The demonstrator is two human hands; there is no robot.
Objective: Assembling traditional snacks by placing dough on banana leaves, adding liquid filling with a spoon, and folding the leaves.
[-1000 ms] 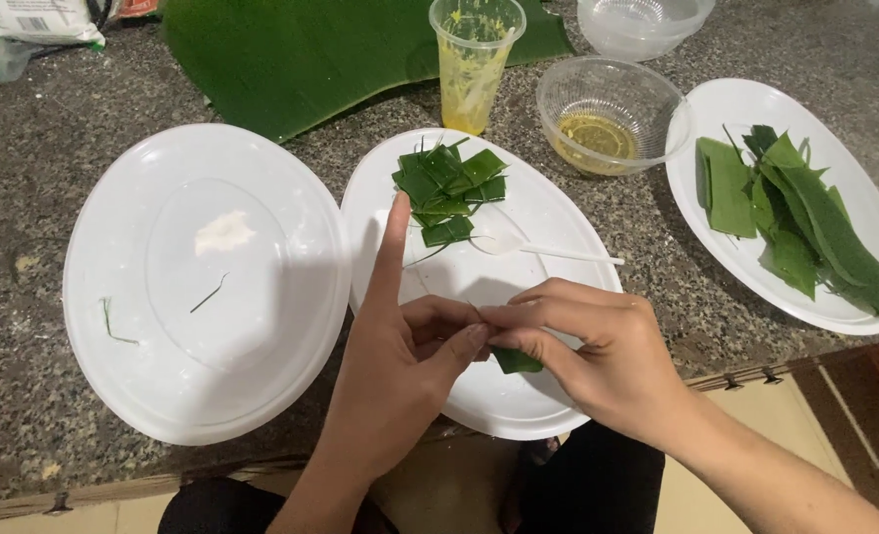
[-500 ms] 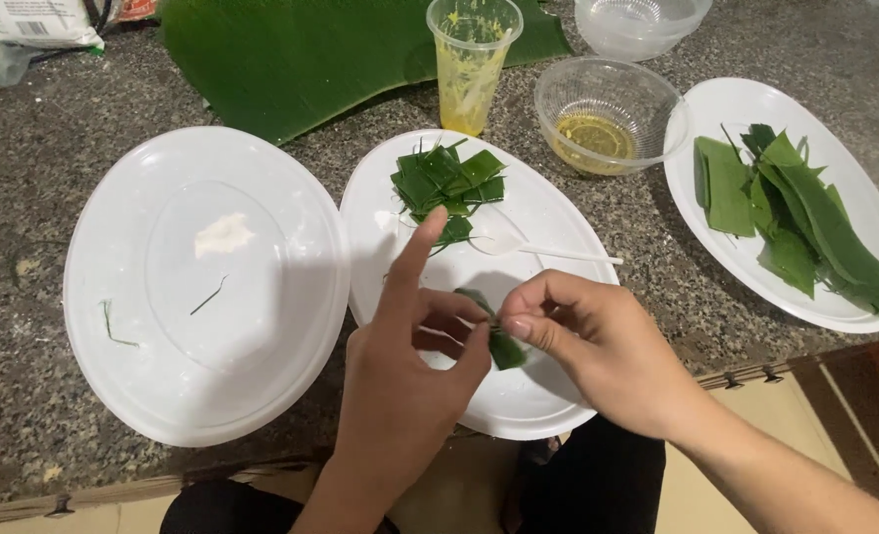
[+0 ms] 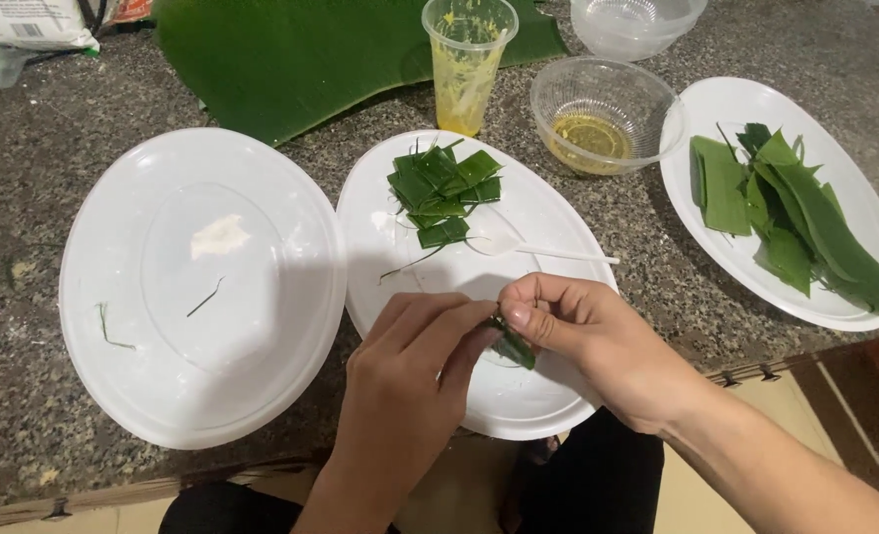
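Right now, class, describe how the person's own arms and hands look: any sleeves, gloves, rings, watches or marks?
Both hands are bare: the left hand and right hand wear no gloves, and no rings show. The forearms are uncovered to the picture's edge, with no sleeve, watch or bracelet in view. Fingernails are short and unpainted. No marks are visible.

My folded leaf piece [image 3: 512,343] is dark green; the plates [image 3: 202,287] are plain white (the counter [image 3: 24,168] speckled grey-brown); the cup [image 3: 467,69] yellowish.
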